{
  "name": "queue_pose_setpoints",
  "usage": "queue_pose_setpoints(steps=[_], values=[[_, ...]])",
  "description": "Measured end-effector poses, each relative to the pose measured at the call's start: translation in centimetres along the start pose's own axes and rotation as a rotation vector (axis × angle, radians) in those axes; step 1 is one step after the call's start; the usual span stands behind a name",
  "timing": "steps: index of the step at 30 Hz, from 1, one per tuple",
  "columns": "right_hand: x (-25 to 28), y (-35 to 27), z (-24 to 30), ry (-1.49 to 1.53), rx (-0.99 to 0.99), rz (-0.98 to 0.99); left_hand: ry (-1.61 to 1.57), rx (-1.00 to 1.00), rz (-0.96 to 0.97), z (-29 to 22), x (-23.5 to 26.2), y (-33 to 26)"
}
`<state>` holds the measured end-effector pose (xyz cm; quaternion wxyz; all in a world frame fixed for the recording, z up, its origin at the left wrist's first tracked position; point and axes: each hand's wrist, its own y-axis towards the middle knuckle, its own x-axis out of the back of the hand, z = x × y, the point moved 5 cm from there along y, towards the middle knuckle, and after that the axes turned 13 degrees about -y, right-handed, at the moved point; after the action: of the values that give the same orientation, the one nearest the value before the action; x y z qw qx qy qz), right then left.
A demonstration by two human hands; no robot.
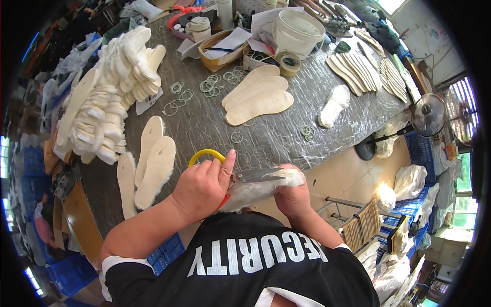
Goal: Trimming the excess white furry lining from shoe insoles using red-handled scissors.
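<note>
Left hand (202, 187) grips yellow-handled scissors (240, 176), blades at the fleece insole (261, 187) pinched in right hand (292, 197). Trim close along edge.

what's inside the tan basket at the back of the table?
In the basket: a white sheet of paper with a dark pen-like thing lying across it. Whatever lies beneath the paper is covered.

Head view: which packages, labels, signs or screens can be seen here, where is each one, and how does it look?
No screens or signs show.
White bucket: far side of the table, round, open top.
Basket: left of the bucket, tan, holding white paper and a pen.
Tape roll: below the bucket, round, pale.
White paper sheets: far edge, flat, print too small to tell.
Blue crates: floor at right, plastic, holding white bags.
</note>
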<state>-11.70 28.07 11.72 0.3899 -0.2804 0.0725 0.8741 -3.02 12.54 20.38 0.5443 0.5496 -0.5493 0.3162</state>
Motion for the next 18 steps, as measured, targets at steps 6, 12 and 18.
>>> queue_pose_setpoints(steps=[6,12,18], values=[[-0.6,0.0,-0.1,-0.093,0.009,0.057,0.009,-0.011,-0.061,0.1,-0.3,-0.3],[-1.6,0.0,0.2,-0.157,-0.027,-0.080,-0.073,0.076,0.069,0.5,-0.8,-1.2],[-1.6,0.1,-0.6,-0.238,-0.076,-0.036,0.001,0.017,-0.102,0.6,-0.8,-1.3]])
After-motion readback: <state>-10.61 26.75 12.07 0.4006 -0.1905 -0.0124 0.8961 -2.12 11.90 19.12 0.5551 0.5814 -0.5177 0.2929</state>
